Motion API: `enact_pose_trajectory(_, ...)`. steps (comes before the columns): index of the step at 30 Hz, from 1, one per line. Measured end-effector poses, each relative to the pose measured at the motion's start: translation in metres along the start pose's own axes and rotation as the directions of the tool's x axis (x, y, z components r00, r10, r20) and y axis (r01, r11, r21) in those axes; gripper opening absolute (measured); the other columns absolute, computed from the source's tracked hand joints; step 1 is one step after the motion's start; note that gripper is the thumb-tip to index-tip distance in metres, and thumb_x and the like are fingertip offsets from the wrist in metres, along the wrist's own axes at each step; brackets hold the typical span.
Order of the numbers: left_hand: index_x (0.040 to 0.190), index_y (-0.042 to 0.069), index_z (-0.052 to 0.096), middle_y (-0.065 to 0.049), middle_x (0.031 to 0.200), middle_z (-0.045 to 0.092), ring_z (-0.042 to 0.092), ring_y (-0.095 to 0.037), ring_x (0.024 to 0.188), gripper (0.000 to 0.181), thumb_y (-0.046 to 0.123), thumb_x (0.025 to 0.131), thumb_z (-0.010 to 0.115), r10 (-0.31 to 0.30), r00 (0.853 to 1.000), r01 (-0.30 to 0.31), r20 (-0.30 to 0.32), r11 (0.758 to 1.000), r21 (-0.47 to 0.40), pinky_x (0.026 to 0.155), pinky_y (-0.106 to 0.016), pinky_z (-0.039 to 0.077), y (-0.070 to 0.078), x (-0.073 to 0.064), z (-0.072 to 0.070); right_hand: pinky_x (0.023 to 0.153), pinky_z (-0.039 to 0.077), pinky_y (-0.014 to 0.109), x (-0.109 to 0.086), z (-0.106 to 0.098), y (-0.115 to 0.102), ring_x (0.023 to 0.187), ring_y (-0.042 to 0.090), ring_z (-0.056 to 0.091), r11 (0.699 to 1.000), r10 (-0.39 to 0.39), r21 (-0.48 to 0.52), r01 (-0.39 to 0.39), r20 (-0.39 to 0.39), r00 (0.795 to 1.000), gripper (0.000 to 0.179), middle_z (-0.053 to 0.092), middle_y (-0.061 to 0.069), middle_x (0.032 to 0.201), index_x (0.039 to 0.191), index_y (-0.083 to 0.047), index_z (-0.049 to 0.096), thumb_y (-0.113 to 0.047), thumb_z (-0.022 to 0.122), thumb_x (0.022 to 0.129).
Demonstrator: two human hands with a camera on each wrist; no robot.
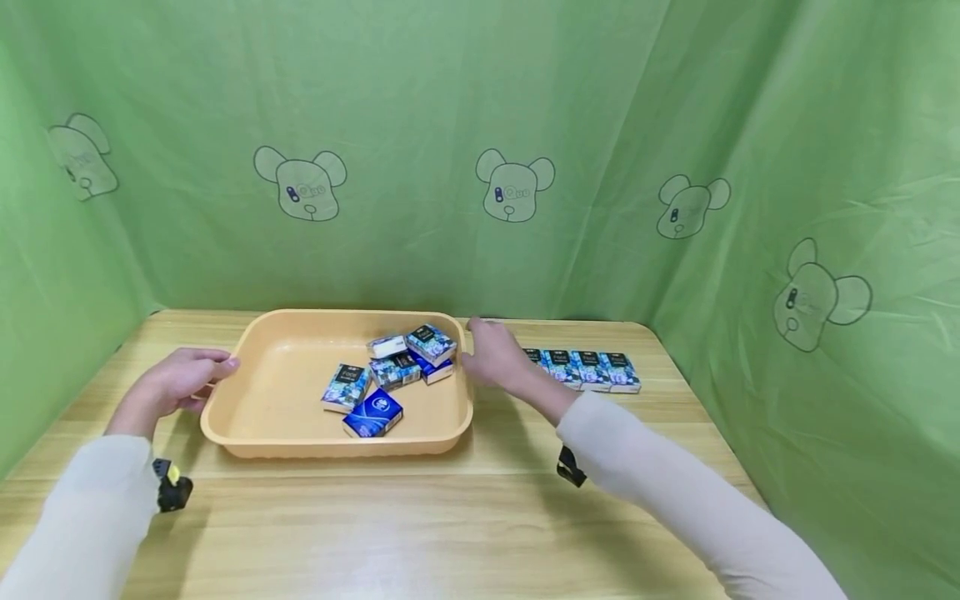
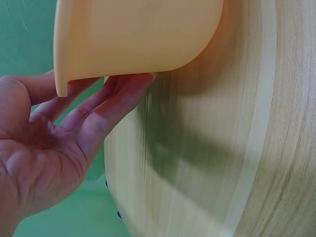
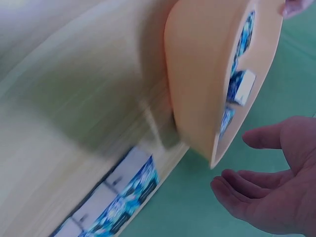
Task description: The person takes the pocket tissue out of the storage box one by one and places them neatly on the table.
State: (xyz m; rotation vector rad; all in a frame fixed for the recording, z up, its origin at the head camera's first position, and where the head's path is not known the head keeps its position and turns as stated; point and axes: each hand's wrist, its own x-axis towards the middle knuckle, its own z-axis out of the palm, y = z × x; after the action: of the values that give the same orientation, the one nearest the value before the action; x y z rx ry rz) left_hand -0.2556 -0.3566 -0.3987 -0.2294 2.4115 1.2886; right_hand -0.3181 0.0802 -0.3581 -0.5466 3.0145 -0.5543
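A shallow peach-coloured plastic tray stands on the wooden table. Several pocket tissue packs lie loosely inside it, among them a plain blue pack and a floral pack. At the tray's left end my left hand grips the rim, thumb over the top and fingers beneath, against the outer wall. My right hand is beside the right end of the tray, its thumb and fingers apart around the rim with a gap showing in the right wrist view.
To the right of the tray, a row of floral tissue packs lies side by side on the table. My right hand partly hides the row's left end in the head view. A green curtain with bear-head outlines surrounds the table's back and sides.
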Motion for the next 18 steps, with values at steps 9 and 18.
enact_pose_trajectory(9, 0.156, -0.011, 0.013, -0.039, 0.152, 0.032, 0.065, -0.009, 0.089, 0.071, 0.034, 0.109, 0.041, -0.008, 1.000, 0.008, 0.003, 1.000, -0.020, 0.076, -0.031, 0.062, 0.000, 0.001, 0.001, 0.054, 0.052, 0.024, -0.005, 0.019, -0.032, 0.065, 0.018, 0.059, 0.996, -0.087, 0.019, 0.086, 0.071, 0.994, 0.058, 0.067, 0.019, 0.108, 0.146, 0.003, 0.046, -0.008, 0.067, 0.093)
enact_pose_trajectory(18, 0.157, -0.010, 0.012, -0.039, 0.153, 0.031, 0.065, -0.011, 0.091, 0.071, 0.034, 0.109, 0.041, -0.008, 1.000, 0.008, 0.005, 1.000, -0.015, 0.078, -0.031, 0.062, 0.001, 0.001, 0.000, 0.073, 0.058, 0.031, -0.007, 0.036, -0.056, 0.089, 0.025, 0.066, 0.987, -0.150, -0.041, 0.154, 0.089, 0.985, 0.049, 0.068, 0.020, 0.114, 0.136, 0.006, 0.054, -0.015, 0.068, 0.094)
